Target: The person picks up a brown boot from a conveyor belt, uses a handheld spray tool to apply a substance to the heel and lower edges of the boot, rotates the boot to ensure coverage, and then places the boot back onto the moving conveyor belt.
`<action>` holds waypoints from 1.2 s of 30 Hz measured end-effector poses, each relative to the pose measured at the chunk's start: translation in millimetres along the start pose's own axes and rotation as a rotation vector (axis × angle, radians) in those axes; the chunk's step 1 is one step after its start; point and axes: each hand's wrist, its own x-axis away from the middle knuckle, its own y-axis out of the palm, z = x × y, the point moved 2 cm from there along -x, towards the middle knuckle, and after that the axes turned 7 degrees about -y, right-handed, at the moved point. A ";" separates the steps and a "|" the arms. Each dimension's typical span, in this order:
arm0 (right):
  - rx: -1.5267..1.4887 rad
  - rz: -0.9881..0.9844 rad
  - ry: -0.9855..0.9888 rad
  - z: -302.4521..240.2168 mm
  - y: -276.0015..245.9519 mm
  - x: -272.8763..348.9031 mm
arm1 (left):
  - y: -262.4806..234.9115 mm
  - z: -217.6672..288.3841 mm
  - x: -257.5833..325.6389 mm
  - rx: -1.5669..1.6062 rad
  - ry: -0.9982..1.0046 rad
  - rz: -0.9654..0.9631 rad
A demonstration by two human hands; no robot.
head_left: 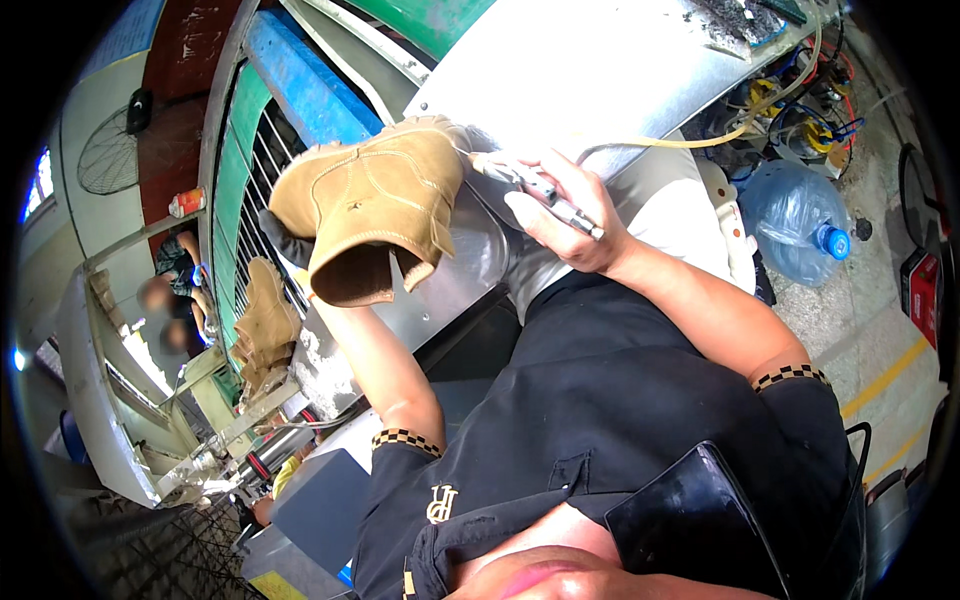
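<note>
Left hand: dark-gloved fingers (286, 238) at the boot's near side, grasping it from behind; most of the left hand (290, 246) hidden by it.
Boot: tan boot (375, 200), raised in the left hand, off to the left of the right hand; matte, suede-like upper, rounded toe, pale curved stitching; tilted, collar gaping toward the wearer, chunky lugged sole facing away.
Right hand: bare; right hand (575, 212) clenched around the tool, thumb along one side.
Tool: slim metallic tool (545, 187), rod-like, shiny; narrow tip right by the boot's sole edge, contact unclear.
Hose: yellowish, flexible hose (700, 142), smooth, curving beyond and right of the right hand.
Table: pale, smooth sheet-metal table (560, 75), beyond the right hand.
Other footwear: tan boots (266, 312), left of and nearer than the left hand, same matte finish.
Beam: scuffed blue beam (310, 82), straight, boxy, beyond the left hand.
Jug: clear bluish plastic jug (790, 215), rounded, blue cap, well right of the right hand.
</note>
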 end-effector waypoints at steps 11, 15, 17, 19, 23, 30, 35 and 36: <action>0.066 0.006 0.055 18.7 22.6 -21.2 | -119.0 -52.4 80.8 -0.022 -0.047 0.421; 0.039 -0.011 0.095 22.1 26.5 -20.9 | -97.9 -62.1 124.6 -0.173 -0.242 0.557; 0.047 -0.027 0.108 20.0 26.5 -19.0 | -83.0 -62.7 141.5 -0.313 -0.314 0.510; 0.077 -0.040 0.105 18.0 24.9 -17.3 | -71.1 -66.8 154.8 -0.343 -0.427 0.515; 0.099 -0.012 0.080 20.4 23.7 -13.1 | -37.5 -78.7 164.0 -0.213 -0.539 0.323; 0.009 -0.107 0.202 15.9 26.3 -8.1 | 2.9 -104.9 155.4 0.178 -0.676 0.172; -0.047 -0.108 0.219 19.4 17.4 -6.1 | 44.3 -112.0 138.4 0.345 -0.725 0.105; -0.029 -0.121 0.216 17.7 15.2 -5.4 | 49.4 -113.8 134.5 0.323 -0.726 0.102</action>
